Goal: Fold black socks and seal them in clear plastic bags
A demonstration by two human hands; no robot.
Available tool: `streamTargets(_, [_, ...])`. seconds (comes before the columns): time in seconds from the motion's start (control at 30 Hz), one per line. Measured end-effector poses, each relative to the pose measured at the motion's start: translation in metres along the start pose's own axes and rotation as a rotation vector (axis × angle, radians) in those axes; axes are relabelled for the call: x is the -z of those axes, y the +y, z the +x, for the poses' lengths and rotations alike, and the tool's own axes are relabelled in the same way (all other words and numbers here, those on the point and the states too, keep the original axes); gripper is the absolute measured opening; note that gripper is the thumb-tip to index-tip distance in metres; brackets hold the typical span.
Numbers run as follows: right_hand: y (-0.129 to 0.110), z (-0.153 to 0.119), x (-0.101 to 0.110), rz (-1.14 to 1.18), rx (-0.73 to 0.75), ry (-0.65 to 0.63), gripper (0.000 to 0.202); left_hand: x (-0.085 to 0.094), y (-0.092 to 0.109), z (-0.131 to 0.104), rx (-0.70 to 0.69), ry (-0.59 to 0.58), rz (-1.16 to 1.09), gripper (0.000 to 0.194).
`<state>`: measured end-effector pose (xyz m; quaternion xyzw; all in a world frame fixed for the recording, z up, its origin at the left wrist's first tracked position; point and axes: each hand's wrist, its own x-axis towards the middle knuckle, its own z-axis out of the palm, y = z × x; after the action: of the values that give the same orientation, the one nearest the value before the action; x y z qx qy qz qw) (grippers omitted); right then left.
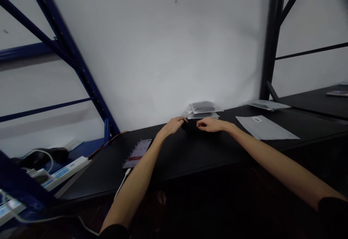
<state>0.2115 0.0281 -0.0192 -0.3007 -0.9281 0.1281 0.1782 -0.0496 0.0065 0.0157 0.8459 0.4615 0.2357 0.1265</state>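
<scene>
While left fingers (181,118) bend over black material (191,126), right fingers (201,123) curl — both grips unclear.

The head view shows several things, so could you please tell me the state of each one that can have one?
Phone: face up, screen lit.
White cable: plug at the phone's near end.
Labelled bag: lying flat, label up.
Bags by the wall: stacked.
Dark item: between the hands; folds unclear.
Left hand: fingers bent, at the dark item.
Right hand: fingers curled.
</scene>
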Motion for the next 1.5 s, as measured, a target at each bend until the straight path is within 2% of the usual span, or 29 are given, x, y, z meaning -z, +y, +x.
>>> streamTargets(0.1, [-0.010, 0.003, -0.006, 0.183, 0.068, -0.050, 0.033, 0.000, 0.005, -0.002, 0.046, 0.218, 0.086, 0.036])
streamTargets(0.2, [-0.023, 0.004, -0.012, 0.306, 0.101, -0.101, 0.044, -0.004, 0.005, -0.001, 0.119, 0.327, 0.164, 0.028])
streamTargets(0.3, [-0.028, 0.003, -0.012, 0.316, 0.085, -0.116, 0.047, -0.011, 0.004, 0.001, 0.098, 0.342, 0.163, 0.035])
streamTargets(0.4, [-0.024, 0.003, -0.011, 0.311, 0.073, -0.092, 0.044, -0.020, 0.008, 0.002, -0.007, 0.336, 0.124, 0.049])
streamTargets(0.5, [-0.018, 0.005, -0.008, 0.292, 0.101, -0.031, 0.038, -0.028, 0.018, 0.001, -0.109, 0.332, 0.120, 0.061])
streamTargets(0.6, [-0.013, 0.008, 0.002, 0.361, 0.072, 0.074, 0.041, -0.035, 0.031, -0.001, -0.173, 0.338, 0.101, 0.062])
streamTargets(0.67, [-0.008, 0.006, 0.015, 0.463, -0.007, 0.210, 0.051, -0.038, 0.038, -0.003, -0.199, 0.345, 0.083, 0.061])
streamTargets(0.73, [0.000, 0.001, 0.031, 0.469, -0.146, 0.428, 0.059, -0.042, 0.043, -0.005, -0.207, 0.337, 0.082, 0.060])
streamTargets(0.8, [0.011, -0.010, 0.045, 0.298, -0.367, 0.649, 0.063, -0.047, 0.047, -0.007, -0.211, 0.310, 0.096, 0.059])
streamTargets(0.83, [0.018, -0.016, 0.051, 0.151, -0.507, 0.710, 0.059, -0.049, 0.048, -0.007, -0.219, 0.294, 0.103, 0.057])
streamTargets(0.87, [0.027, -0.023, 0.056, 0.000, -0.658, 0.714, 0.052, -0.051, 0.049, -0.008, -0.232, 0.277, 0.109, 0.055])
streamTargets(0.93, [0.044, -0.038, 0.061, -0.185, -0.918, 0.637, 0.043, -0.055, 0.051, -0.009, -0.269, 0.259, 0.116, 0.052])
streamTargets(1.0, [0.062, -0.050, 0.063, -0.262, -1.114, 0.521, 0.056, -0.056, 0.053, -0.009, -0.308, 0.243, 0.123, 0.049])
streamTargets(1.07, [0.077, -0.059, 0.064, -0.279, -1.254, 0.412, 0.075, -0.057, 0.055, -0.010, -0.335, 0.222, 0.136, 0.047])
streamTargets(1.13, [0.088, -0.063, 0.065, -0.253, -1.306, 0.298, 0.079, -0.058, 0.056, -0.010, -0.353, 0.198, 0.156, 0.046])
streamTargets(1.2, [0.094, -0.063, 0.065, -0.202, -1.301, 0.202, 0.071, -0.059, 0.056, -0.009, -0.359, 0.183, 0.177, 0.045])
streamTargets(1.27, [0.095, -0.060, 0.061, -0.196, -1.255, 0.184, 0.068, -0.060, 0.055, -0.008, -0.350, 0.176, 0.189, 0.045])
streamTargets(1.4, [0.089, -0.044, 0.043, -0.333, -0.967, 0.199, 0.081, -0.063, 0.051, -0.008, -0.325, 0.170, 0.191, 0.044])
streamTargets(1.5, [0.086, -0.032, 0.030, -0.343, -0.856, 0.140, 0.087, -0.065, 0.047, -0.008, -0.293, 0.138, 0.197, 0.044])
